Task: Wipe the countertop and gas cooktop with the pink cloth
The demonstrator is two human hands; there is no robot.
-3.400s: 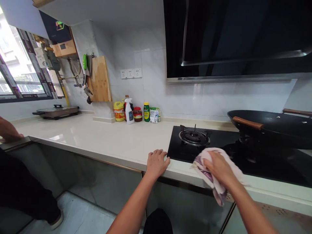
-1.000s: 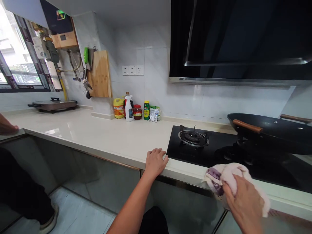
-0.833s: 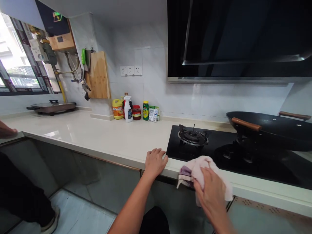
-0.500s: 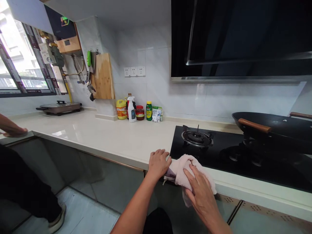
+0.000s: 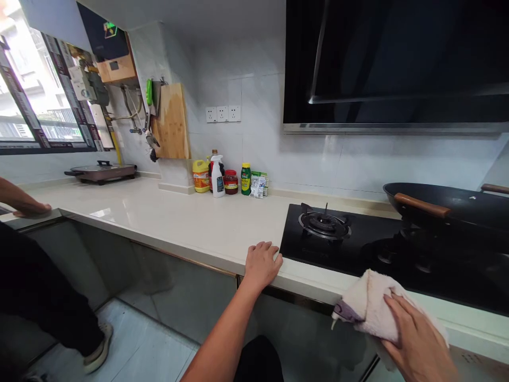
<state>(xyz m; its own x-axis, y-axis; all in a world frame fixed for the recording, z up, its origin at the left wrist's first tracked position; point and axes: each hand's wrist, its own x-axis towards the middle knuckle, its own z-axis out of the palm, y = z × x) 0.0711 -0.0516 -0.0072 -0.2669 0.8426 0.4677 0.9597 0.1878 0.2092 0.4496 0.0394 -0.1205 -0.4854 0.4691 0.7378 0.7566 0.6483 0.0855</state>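
My left hand point(image 5: 262, 263) rests on the front edge of the white countertop point(image 5: 191, 225), beside the near left corner of the black gas stove point(image 5: 318, 253). Its fingers lie stretched out, holding nothing. Pressed under my right hand point(image 5: 421, 334) is a pale pink towel point(image 5: 382, 302), bunched up, with a purple patch and a small loop at its left end. The towel lies over the counter's front edge in front of the stove, and part of it hangs down. Some of my right fingers are bent onto the cloth.
A black wok point(image 5: 457, 204) with wooden handles sits on the stove's right side. Along the wall stand a spray bottle point(image 5: 217, 178), a yellow jug point(image 5: 201, 176), a red-lidded jar point(image 5: 231, 183) and a green bottle point(image 5: 245, 179). Another person's hand point(image 5: 34, 208) leans on the counter at left.
My right hand and the towel have slid right along the counter's front edge, away from my left hand. My left hand stays on the edge. The view has shifted slightly.
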